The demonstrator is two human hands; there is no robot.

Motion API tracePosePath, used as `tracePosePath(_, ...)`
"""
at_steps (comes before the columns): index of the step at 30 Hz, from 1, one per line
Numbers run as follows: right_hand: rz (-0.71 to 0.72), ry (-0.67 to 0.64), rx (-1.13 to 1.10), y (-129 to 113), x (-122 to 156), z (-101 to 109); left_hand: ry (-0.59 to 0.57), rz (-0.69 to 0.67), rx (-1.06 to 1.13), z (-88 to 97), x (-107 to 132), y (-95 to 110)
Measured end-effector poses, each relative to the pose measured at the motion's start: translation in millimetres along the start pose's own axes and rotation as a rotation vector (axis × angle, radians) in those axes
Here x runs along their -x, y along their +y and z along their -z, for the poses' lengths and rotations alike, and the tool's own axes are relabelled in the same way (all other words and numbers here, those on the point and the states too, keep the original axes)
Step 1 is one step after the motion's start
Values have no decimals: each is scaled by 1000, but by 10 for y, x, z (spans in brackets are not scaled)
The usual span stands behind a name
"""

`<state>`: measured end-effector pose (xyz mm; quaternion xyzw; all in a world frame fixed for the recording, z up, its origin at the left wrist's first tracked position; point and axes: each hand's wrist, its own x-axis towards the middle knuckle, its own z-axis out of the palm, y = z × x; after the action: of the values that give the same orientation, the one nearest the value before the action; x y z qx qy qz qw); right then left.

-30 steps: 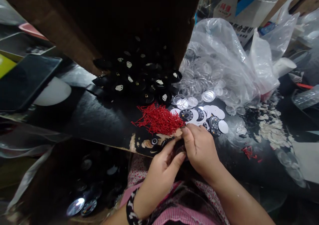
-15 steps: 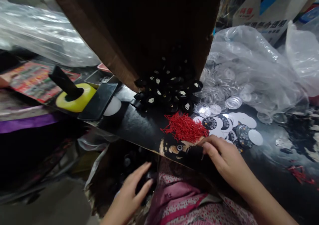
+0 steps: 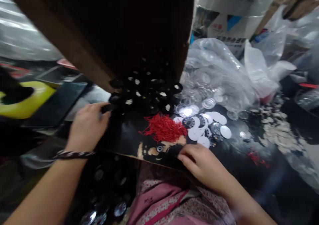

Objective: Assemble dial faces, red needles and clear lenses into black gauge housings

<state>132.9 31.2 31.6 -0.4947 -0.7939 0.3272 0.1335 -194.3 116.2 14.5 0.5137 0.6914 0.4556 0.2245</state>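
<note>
My left hand is at the left edge of a heap of black round cases with small pale plates on them. Its thumb and fingers are closed on one black case. Close to the bench's front edge, my right hand has its fingertips pinched together; anything between them is too small to make out. A pile of thin red pieces lies in front of the heap. Beside my right hand are white and printed dial discs. A small ring-shaped part sits on the worn bench patch.
A large cardboard box opens toward me behind the black cases. Clear round covers spill from a plastic bag. Yellow tape and a dark phone lie left. Below the edge are shiny finished-looking round pieces.
My left hand has risen from above the container below the bench to the black cases and closed on one. The view has swung right. My right hand stays near the bench edge.
</note>
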Motion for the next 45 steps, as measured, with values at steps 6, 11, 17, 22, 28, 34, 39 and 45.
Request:
tracePosePath(6,-198,235,347,396,-117,140,-6,195,473,-248,829,215)
tracePosePath(11,-241,345,154,492,-173,149,-253,678,1085,-651,1433,472)
tracePosePath(17,-268,472,-162,617,-67,242,-322,830,1176,-795,1615,557)
tracePosePath(22,-25,506,4,386,11,159,-448,911,1275,-918,1591,658)
tracePosePath(28,14,336,-239,190,19,46,-400,872,1324,-1023,1697,720)
tracePosePath(34,-101,398,-387,194,37,69,-342,772,1204,-1003,1721,687)
tracePosePath(39,2,375,-333,4,9,64,-406,772,1091,-1050,1770,737)
tracePosePath(45,-142,376,-298,-55,-44,33,-501,582,909,-1093,1835,646)
